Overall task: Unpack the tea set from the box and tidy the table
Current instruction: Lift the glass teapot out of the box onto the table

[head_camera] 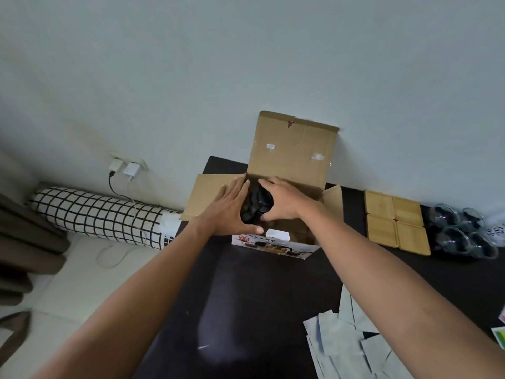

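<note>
just dark rounded teapot (256, 207) btwn both hands, over cardboard box (289, 149)

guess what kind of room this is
Probably a bedroom or living room at home: a checked bolster pillow lies by the wall, phone chargers sit in a wall socket, and a dark table holds the box.

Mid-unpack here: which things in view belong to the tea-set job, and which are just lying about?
Job: cardboard box; black item held by left hand and right hand; wooden coasters; glass cups; loose paper wrappers to tidy.

Lying about: checked bolster; wall chargers.
</note>
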